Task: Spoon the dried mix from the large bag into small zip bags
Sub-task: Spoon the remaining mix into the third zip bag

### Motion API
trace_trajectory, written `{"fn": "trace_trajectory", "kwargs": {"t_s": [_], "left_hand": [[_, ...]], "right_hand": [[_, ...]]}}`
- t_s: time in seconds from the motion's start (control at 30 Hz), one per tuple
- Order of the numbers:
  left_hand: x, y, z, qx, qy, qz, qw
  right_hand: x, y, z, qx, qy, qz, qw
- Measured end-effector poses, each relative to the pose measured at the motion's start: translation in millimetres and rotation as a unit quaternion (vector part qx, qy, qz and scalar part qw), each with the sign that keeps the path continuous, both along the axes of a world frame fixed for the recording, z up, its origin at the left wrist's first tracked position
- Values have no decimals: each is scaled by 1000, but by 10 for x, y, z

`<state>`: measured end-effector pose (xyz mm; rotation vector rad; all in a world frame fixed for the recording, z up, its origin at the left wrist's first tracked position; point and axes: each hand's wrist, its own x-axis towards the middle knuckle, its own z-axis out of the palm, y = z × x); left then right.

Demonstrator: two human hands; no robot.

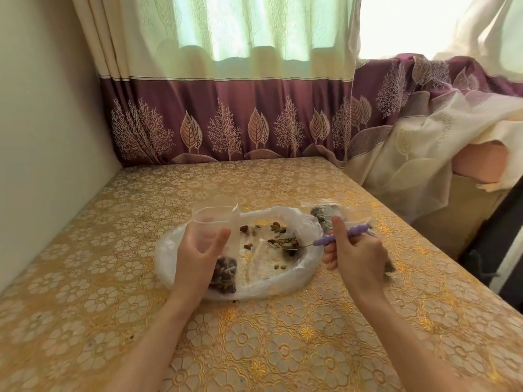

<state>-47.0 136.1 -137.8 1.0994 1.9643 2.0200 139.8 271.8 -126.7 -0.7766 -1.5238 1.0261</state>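
No readable text, label, brand, number or sign found anywhere in frame; only leaf and flower patterns seen on fabrics.

Table [283, 335] covered in a gold floral embossed cloth, filling the lower frame. Plain cream wall [42, 123] on the left, meeting the table edge. Behind the table, a curtain [226, 66] with a sheer pale green-cream top, daylight glowing through, and a maroon lower band [226, 120] printed with leaves and trees. Bright window [396, 21] upper right, overexposed. Cream and maroon fabric bunched at right [424, 142] over something pink [481, 162]. Dark object at the far right edge [498, 244], unclear.
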Motion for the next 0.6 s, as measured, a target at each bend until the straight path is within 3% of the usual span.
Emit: {"fn": "trace_trajectory", "kwargs": {"t_s": [0.23,0.6], "left_hand": [[-23,-24,-142,-71,34,0,997],[3,-7,-166,-115,71,-26,991]], "right_hand": [[-97,2,-106,-31,-13,15,999],[-110,101,-125,53,-12,-68,996]]}}
